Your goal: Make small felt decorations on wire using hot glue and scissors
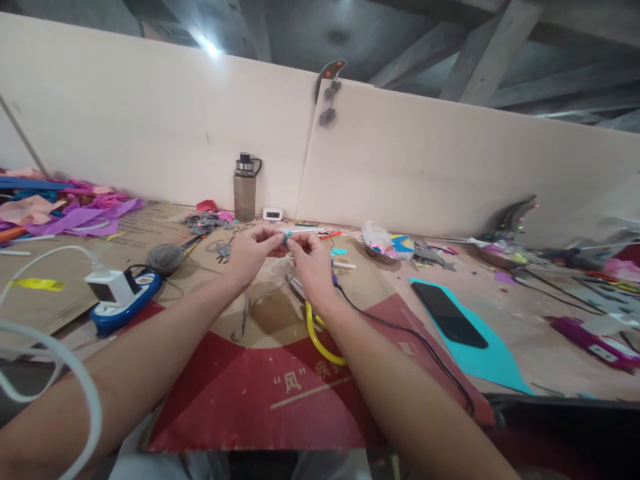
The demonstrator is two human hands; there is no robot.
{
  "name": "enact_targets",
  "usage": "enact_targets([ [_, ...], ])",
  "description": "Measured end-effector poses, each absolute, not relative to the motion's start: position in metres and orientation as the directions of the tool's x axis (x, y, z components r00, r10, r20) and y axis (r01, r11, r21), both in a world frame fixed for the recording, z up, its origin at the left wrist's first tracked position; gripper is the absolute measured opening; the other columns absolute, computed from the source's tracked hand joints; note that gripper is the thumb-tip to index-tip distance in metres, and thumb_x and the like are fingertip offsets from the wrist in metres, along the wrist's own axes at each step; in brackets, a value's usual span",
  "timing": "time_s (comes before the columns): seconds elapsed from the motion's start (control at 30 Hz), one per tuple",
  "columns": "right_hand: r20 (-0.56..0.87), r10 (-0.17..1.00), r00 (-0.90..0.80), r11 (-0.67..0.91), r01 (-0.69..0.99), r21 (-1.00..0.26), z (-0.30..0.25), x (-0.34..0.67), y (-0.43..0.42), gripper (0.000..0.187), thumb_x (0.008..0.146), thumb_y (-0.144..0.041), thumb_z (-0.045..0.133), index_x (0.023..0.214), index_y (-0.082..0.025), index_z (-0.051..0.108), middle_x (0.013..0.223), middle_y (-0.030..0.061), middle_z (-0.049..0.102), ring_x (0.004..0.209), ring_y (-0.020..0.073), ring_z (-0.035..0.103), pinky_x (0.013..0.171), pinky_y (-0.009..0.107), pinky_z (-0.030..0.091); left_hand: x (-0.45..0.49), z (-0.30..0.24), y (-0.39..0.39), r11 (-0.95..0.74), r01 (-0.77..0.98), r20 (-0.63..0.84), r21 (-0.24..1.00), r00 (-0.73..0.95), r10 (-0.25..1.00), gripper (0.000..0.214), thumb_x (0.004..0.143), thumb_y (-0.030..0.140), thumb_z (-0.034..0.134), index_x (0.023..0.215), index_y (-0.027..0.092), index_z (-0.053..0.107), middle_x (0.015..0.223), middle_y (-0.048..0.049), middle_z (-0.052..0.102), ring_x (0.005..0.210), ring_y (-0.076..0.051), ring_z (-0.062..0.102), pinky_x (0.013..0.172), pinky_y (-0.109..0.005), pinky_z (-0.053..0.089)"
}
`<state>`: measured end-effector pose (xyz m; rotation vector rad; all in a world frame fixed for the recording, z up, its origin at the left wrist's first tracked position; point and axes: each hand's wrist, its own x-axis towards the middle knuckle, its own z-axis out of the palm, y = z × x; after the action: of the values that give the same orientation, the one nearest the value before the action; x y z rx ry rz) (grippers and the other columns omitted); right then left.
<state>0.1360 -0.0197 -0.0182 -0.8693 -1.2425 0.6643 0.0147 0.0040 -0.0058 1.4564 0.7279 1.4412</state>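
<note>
Both arms reach forward over a cardboard-covered table [210,400]. My left hand [250,253] and my right hand [311,263] meet at the fingertips, both pinching a small teal piece [287,237] between them. Under my right wrist lie scissors with yellow handles [317,337] and a black cable [400,333]. Small teal scraps [339,252] lie just beyond the hands.
A grey water bottle [245,187] stands at the back wall beside a small white timer [273,214]. A power strip with a white charger [120,297] is at left, coloured felt scraps [70,207] far left. A black phone [449,313] rests on teal felt [493,360] at right.
</note>
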Motion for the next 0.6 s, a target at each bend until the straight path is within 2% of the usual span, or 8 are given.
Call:
enact_targets([
  [0.27,0.517,0.833,0.195,0.511,0.083,-0.855,-0.0197,0.1418,-0.0197,0.017,0.073,-0.035,0.058,0.073,-0.018,0.059,0.067,-0.0023,0.058,0.062,0.0111,0.049,0.063,0.025,0.04,0.0173,-0.0047,0.0017,-0.35,-0.229,0.385,0.908,0.13,0.914,0.021,0.066,0.03,0.073,0.073,0.013,0.063,0.067,-0.0013,0.065,0.059,-0.012,0.062,0.067,-0.03,0.054],
  [0.6,0.488,0.849,0.202,0.467,0.144,-0.872,-0.0148,0.1416,-0.0236,0.019,0.073,-0.035,0.058,0.07,-0.017,0.061,0.064,-0.0023,0.059,0.061,0.0109,0.049,0.062,0.024,0.039,0.0186,-0.0062,0.0009,-0.397,-0.233,0.432,0.888,0.127,0.893,0.016,0.069,0.029,0.069,0.069,0.015,0.061,0.066,0.0008,0.061,0.059,-0.01,0.058,0.067,-0.028,0.051],
])
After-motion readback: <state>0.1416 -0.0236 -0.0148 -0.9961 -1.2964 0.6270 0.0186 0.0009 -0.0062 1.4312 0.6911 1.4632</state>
